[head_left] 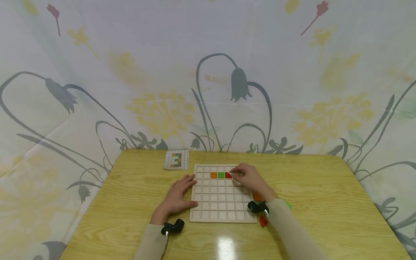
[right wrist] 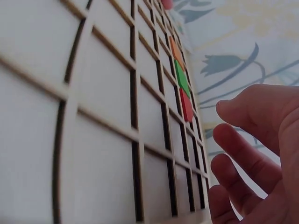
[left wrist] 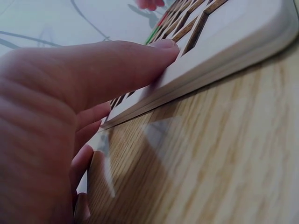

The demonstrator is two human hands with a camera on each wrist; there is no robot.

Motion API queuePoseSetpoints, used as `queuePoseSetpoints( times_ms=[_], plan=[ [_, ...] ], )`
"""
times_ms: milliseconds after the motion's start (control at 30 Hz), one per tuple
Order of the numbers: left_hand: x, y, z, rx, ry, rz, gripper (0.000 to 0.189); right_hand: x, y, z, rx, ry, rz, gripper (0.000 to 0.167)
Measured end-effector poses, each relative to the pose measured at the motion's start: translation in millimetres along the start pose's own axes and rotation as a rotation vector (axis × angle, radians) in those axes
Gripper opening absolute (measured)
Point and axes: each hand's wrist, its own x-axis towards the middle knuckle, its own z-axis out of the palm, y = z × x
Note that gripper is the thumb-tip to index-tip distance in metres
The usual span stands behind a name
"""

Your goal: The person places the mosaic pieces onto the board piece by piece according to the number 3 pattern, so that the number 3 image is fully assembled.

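Head view: red tile (head_left: pixel 228 175) is set beside green tile (head_left: pixel 221 175) on board (head_left: pixel 226 206). Left hand (head_left: pixel 177 195) is spread against board's edge; nothing is held by right hand (head_left: pixel 249 177), loosely parted near red tile. Red tile may be knocked askew if brushed by that hand.

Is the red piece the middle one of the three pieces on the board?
No, the green piece lies between the orange piece and the red piece.
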Motion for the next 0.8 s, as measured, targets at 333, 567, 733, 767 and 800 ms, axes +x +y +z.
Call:
queuePoseSetpoints(
  times_ms=[333, 567, 733, 767, 800],
  plan=[
    [0.8, 0.3, 0.6, 0.018, -0.006, -0.010, 0.078, -29.6, 9, -23, -0.077, -0.006, -0.042, 0.016],
    [1.4, -1.1, 0.8, 0.031, 0.005, -0.003, 0.078, -53.4, 14, -39, -0.135, 0.022, -0.066, 0.016],
    [0.8, -1.0, 0.5, 0.034, 0.002, 0.004, 0.078, -70.8, 17, -50, -0.178, 0.042, -0.069, 0.016],
    [0.4, -0.9, 0.3, 0.033, 0.001, 0.005, 0.078, -73.7, 18, -52, -0.185, 0.045, -0.067, 0.016],
    [0.0, -0.7, 0.1, 0.030, 0.003, 0.007, 0.078, -76.4, 19, -54, -0.191, 0.044, -0.067, 0.017]
  ],
)
